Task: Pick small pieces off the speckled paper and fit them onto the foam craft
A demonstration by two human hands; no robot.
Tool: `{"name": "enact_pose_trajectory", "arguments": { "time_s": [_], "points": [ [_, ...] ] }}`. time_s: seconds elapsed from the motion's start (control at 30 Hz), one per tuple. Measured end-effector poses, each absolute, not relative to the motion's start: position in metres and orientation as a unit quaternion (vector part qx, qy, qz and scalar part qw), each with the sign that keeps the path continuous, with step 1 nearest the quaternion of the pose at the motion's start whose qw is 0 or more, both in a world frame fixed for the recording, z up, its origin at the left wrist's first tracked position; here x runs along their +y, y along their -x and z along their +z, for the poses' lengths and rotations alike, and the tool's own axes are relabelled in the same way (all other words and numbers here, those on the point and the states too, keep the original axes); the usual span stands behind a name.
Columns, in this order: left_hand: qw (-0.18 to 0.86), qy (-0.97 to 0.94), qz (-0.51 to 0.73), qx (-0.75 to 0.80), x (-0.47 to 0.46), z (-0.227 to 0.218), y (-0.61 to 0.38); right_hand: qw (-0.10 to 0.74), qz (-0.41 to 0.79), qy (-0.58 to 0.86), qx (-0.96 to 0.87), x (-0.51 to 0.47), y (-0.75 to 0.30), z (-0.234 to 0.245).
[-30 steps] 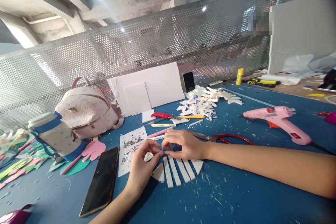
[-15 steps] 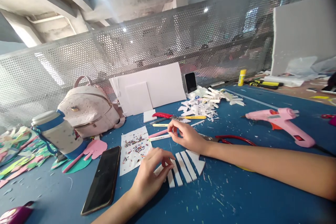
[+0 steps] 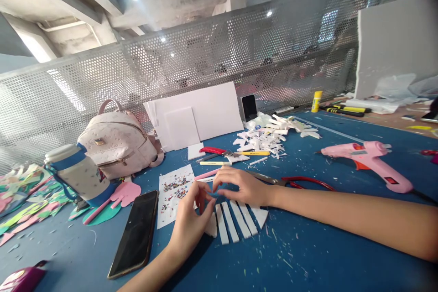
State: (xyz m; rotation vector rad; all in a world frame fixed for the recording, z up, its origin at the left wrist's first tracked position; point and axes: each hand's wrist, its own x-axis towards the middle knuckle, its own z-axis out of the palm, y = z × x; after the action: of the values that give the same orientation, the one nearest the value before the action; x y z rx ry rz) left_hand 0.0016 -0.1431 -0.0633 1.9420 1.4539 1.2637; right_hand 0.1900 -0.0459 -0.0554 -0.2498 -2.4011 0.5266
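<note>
Several white foam strips [image 3: 236, 221] lie side by side in a fan on the blue table [image 3: 308, 246]. My left hand [image 3: 190, 219] rests at the left end of the fan, fingers curled with the tips pinched near a small white piece; what they hold is too small to make out. My right hand [image 3: 239, 186] lies just behind the strips, fingers bent, its fingertips meeting those of the left hand. A sheet with coloured specks [image 3: 174, 191] sits left of the hands.
A black phone [image 3: 135, 232] lies at the left, red-handled scissors [image 3: 297, 182] behind my right wrist, a pink glue gun [image 3: 369, 159] at the right. A bottle [image 3: 77, 171], a backpack [image 3: 118, 143], white boards [image 3: 198, 116], foam scraps [image 3: 267, 134] and pens stand farther back.
My right hand reached back toward the pens, then returned to the strips. My left hand pressed flat on the strips, then lifted so both hands' fingertips meet again.
</note>
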Motion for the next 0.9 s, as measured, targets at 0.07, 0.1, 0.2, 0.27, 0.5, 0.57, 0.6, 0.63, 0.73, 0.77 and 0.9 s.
{"name": "enact_pose_trajectory", "arguments": {
  "time_s": [0.07, 0.1, 0.2, 0.27, 0.5, 0.57, 0.6, 0.63, 0.73, 0.77, 0.9],
  "points": [
    [0.210, -0.685, 0.460, 0.524, -0.1416, -0.0637, -0.0003, 0.306, 0.221, 0.075, -0.923, -0.0462, -0.1896, -0.0567],
    [0.210, -0.684, 0.461, 0.524, -0.1414, -0.0639, 0.0001, 0.306, 0.226, 0.074, -0.922, -0.0459, -0.1894, -0.0576],
    [0.205, -0.687, 0.458, 0.525, -0.1420, -0.0647, 0.0009, 0.324, 0.240, 0.084, -0.911, -0.0443, -0.1895, -0.0597],
    [0.203, -0.691, 0.457, 0.523, -0.1423, -0.0650, 0.0012, 0.335, 0.242, 0.093, -0.906, -0.0439, -0.1898, -0.0600],
    [0.201, -0.709, 0.451, 0.503, -0.1392, -0.0620, 0.0030, 0.370, 0.216, 0.125, -0.895, -0.0473, -0.1897, -0.0559],
    [0.197, -0.709, 0.449, 0.507, -0.1392, -0.0607, 0.0033, 0.377, 0.217, 0.134, -0.891, -0.0473, -0.1895, -0.0553],
    [0.195, -0.710, 0.447, 0.508, -0.1393, -0.0601, 0.0034, 0.378, 0.218, 0.138, -0.889, -0.0471, -0.1893, -0.0551],
    [0.192, -0.710, 0.446, 0.510, -0.1394, -0.0598, 0.0035, 0.378, 0.219, 0.140, -0.889, -0.0469, -0.1892, -0.0550],
    [0.186, -0.713, 0.442, 0.512, -0.1395, -0.0598, 0.0037, 0.378, 0.219, 0.138, -0.889, -0.0467, -0.1889, -0.0548],
    [0.185, -0.714, 0.441, 0.511, -0.1394, -0.0603, 0.0038, 0.379, 0.220, 0.137, -0.888, -0.0469, -0.1888, -0.0546],
    [0.186, -0.714, 0.437, 0.514, -0.1389, -0.0625, 0.0042, 0.381, 0.218, 0.139, -0.887, -0.0481, -0.1889, -0.0538]
  ]
}}
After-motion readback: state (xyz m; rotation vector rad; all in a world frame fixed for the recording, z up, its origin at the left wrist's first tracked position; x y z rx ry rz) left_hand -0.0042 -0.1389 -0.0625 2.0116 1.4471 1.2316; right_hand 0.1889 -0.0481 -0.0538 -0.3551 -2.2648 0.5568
